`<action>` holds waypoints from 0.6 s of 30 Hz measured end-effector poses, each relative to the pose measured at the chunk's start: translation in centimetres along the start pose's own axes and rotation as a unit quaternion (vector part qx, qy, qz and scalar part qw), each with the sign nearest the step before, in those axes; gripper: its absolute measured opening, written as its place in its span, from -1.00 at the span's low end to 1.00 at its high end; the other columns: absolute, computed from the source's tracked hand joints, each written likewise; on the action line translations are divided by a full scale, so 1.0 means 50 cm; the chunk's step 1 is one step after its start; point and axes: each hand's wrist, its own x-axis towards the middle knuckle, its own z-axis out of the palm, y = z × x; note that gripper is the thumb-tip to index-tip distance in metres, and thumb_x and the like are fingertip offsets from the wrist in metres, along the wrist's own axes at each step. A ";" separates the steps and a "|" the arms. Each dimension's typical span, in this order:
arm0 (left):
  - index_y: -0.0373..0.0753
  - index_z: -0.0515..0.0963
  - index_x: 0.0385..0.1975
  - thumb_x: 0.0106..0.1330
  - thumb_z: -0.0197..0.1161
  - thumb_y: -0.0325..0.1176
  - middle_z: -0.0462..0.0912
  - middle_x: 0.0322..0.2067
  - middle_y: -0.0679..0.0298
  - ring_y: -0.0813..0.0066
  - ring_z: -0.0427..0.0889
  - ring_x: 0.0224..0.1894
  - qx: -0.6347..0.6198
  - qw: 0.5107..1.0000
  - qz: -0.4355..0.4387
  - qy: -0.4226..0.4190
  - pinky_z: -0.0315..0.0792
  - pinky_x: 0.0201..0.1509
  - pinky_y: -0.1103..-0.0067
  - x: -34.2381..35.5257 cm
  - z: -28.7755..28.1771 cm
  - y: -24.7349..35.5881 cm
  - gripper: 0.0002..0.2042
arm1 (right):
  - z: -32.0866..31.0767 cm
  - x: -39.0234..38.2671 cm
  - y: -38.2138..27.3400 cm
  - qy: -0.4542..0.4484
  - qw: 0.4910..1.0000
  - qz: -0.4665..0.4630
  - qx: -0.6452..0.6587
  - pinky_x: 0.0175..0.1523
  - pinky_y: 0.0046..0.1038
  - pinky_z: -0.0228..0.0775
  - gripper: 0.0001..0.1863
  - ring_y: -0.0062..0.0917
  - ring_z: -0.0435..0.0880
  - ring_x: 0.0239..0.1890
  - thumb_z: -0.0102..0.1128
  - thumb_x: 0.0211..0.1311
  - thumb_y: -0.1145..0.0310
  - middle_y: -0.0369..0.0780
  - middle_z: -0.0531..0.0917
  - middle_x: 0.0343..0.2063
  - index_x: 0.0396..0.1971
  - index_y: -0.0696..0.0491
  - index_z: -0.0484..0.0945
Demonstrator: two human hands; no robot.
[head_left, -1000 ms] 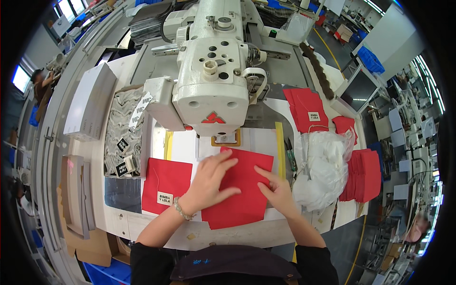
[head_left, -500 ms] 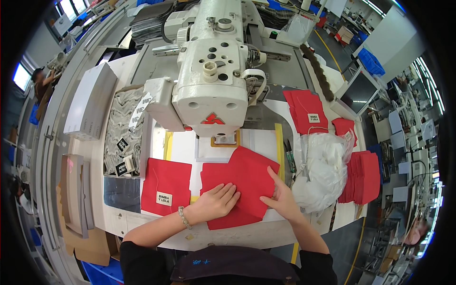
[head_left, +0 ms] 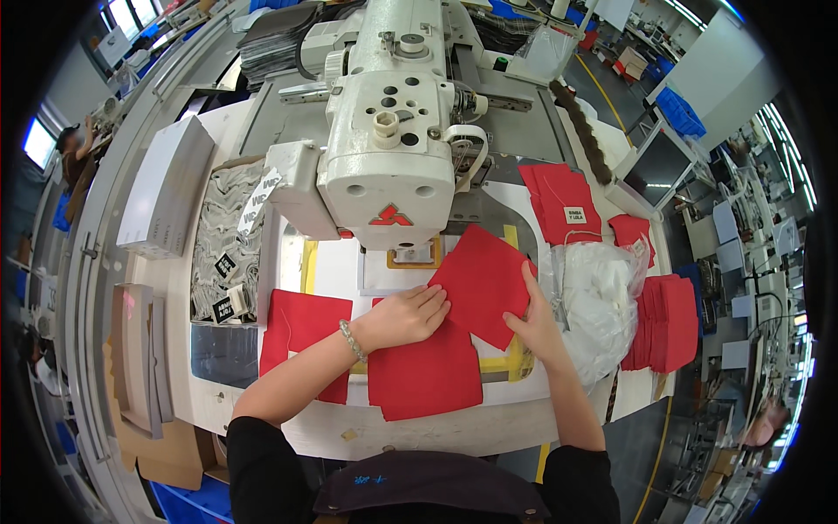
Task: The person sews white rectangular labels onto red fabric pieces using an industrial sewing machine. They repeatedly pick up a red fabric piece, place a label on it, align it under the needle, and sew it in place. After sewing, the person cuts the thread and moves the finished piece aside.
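Note:
A red fabric piece (head_left: 482, 278) lies tilted near the sewing machine head (head_left: 388, 157), its far corner pointing up. My left hand (head_left: 406, 316) is closed at its left edge, fingers together on top and thumb hidden. My right hand (head_left: 537, 316) grips the right edge between thumb and fingers. Below it, another red piece (head_left: 425, 375) lies flat on the white work surface, partly covered. Further left rests a red piece (head_left: 305, 319) with a loose thread, my left forearm crossing over it. A small brass-coloured frame (head_left: 417, 256) sits under the machine head.
At left stand a box of grey cloth strips and labels (head_left: 229, 210) and a long white box (head_left: 166, 188). Labelled red pieces (head_left: 563, 201), a white plastic bag (head_left: 594, 306) and a red stack (head_left: 665, 323) are at right, with a monitor (head_left: 659, 170) behind.
Both hands have moved the upper red piece up and to the right, uncovering more of the lower piece. My left forearm now hides the left piece's label.

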 end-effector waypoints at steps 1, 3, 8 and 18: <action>-0.39 0.58 -0.15 0.10 0.16 -0.46 0.65 -0.08 0.05 0.25 0.65 0.03 0.001 1.000 0.001 0.001 0.57 0.11 0.44 0.000 0.005 -0.002 -0.70 | -0.005 0.007 0.006 -0.005 1.000 0.008 -0.001 -0.25 -0.66 0.36 -0.03 -0.68 0.43 -0.35 0.19 0.01 0.61 -0.15 0.38 0.24 0.45 0.08 -0.09; -0.40 0.58 -0.15 0.10 0.16 -0.46 0.65 -0.10 0.04 0.24 0.66 0.01 0.001 1.000 0.001 0.007 0.57 0.10 0.44 -0.002 0.014 -0.008 -0.70 | -0.011 0.023 0.009 -0.019 0.999 0.031 -0.005 -0.13 -0.62 0.38 -0.03 -0.61 0.50 -0.23 0.18 -0.01 0.61 -0.11 0.35 0.27 0.45 0.10 -0.09; -0.42 0.58 -0.16 0.10 0.17 -0.46 0.66 -0.15 0.02 0.24 0.68 -0.03 -0.028 0.999 -0.008 0.019 0.59 0.06 0.45 -0.005 0.020 -0.015 -0.70 | -0.014 0.054 -0.006 -0.056 0.997 0.032 -0.051 0.33 -0.52 0.14 -0.04 -0.50 0.25 0.34 0.08 0.02 0.73 -0.09 0.16 0.39 0.45 0.14 -0.15; -0.38 0.57 -0.10 0.13 0.15 -0.46 0.64 -0.07 0.06 0.27 0.66 0.01 0.001 1.000 -0.001 -0.005 0.61 0.03 0.48 -0.002 0.028 -0.005 -0.68 | -0.035 0.052 -0.035 -0.053 0.994 0.028 -0.089 0.34 -0.48 0.12 -0.04 -0.38 0.27 0.36 0.17 -0.04 0.59 -0.01 0.17 0.39 0.43 0.19 -0.07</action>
